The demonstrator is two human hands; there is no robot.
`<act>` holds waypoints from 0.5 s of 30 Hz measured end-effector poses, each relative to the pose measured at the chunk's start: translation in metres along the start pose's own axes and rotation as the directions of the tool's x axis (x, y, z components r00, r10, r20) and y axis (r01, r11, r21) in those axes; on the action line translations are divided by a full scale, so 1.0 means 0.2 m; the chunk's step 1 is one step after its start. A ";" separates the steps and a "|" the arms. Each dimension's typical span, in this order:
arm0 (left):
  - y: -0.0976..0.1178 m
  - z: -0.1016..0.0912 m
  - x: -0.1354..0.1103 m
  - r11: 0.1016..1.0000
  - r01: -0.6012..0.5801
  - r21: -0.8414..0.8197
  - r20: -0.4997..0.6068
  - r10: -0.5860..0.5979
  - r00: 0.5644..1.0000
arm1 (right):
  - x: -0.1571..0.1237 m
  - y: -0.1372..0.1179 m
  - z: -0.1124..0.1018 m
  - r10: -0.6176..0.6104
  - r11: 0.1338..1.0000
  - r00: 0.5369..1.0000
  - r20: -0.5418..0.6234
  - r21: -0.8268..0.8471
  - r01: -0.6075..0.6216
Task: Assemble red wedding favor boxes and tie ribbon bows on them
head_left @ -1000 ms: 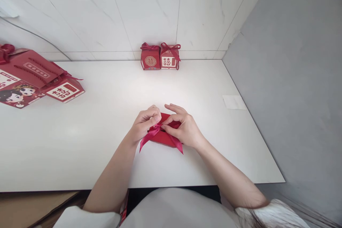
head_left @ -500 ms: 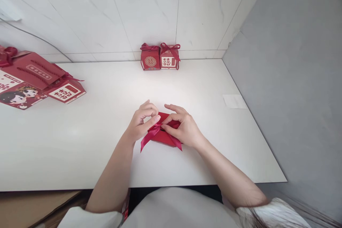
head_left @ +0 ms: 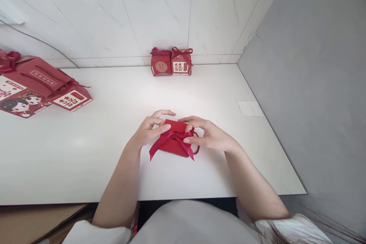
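Note:
On the white table in front of me stands a small red gift box (head_left: 175, 147), seen from above. A magenta ribbon (head_left: 157, 146) is tied in a bow across its top, with one tail hanging to the left front and one to the right. My left hand (head_left: 149, 129) is closed at the bow's left side, thumb and bent forefinger on the ribbon. At the right side, my right hand (head_left: 208, 133) has its thumb and forefinger around the ribbon's right loop. A dark red cord handle (head_left: 197, 148) curves out beside the box, under my right hand.
Two finished-looking red boxes with bows (head_left: 161, 64) stand against the tiled wall. To the left are a larger red gift box (head_left: 42, 74) and a small red box (head_left: 73, 99). A white paper slip (head_left: 251, 109) lies near the grey partition (head_left: 314, 84) at right.
My right hand has drawn back from the knot to the right, uncovering the bow and cord handle. My left hand has shifted slightly left, its fingers straightening a little.

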State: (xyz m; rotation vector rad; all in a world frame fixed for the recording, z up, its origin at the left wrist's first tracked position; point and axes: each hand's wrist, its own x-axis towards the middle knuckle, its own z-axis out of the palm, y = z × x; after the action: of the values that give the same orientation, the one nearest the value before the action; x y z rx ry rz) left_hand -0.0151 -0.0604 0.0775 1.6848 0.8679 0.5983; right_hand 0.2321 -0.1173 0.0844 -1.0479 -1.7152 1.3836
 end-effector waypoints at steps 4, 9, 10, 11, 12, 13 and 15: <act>0.01 0.01 0.00 0.999 0.043 -0.025 0.042 -0.042 0.998 | 0.01 0.00 0.02 0.006 0.998 0.999 0.035 0.060 -0.008; 0.04 0.04 -0.01 0.994 0.103 -0.035 0.002 -0.103 0.995 | 0.03 0.02 0.05 0.044 0.993 0.996 -0.081 0.111 -0.035; 0.04 0.04 -0.01 0.992 0.122 -0.033 -0.019 -0.123 0.992 | 0.04 0.03 0.06 0.044 0.992 0.994 -0.102 0.124 -0.031; 0.05 0.05 -0.01 0.990 0.140 -0.032 -0.038 -0.141 0.989 | 0.04 0.04 0.07 0.043 0.991 0.992 -0.120 0.135 -0.027; 0.05 0.06 -0.01 0.987 0.156 -0.031 -0.049 -0.157 0.986 | 0.05 0.05 0.08 0.040 0.990 0.990 -0.138 0.141 -0.020; 0.06 0.07 -0.01 0.986 0.167 -0.027 -0.056 -0.168 0.984 | 0.05 0.05 0.09 0.037 0.990 0.987 -0.158 0.141 -0.014; 0.06 0.08 -0.01 0.986 0.168 -0.004 -0.060 -0.168 0.984 | 0.06 0.07 0.10 0.035 0.992 0.981 -0.190 0.122 -0.012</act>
State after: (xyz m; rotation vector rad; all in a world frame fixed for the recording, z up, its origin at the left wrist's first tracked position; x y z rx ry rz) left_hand -0.0012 -0.0738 0.0856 1.5825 1.0423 0.5349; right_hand 0.2115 -0.1142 0.0678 -1.0990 -1.4664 1.3365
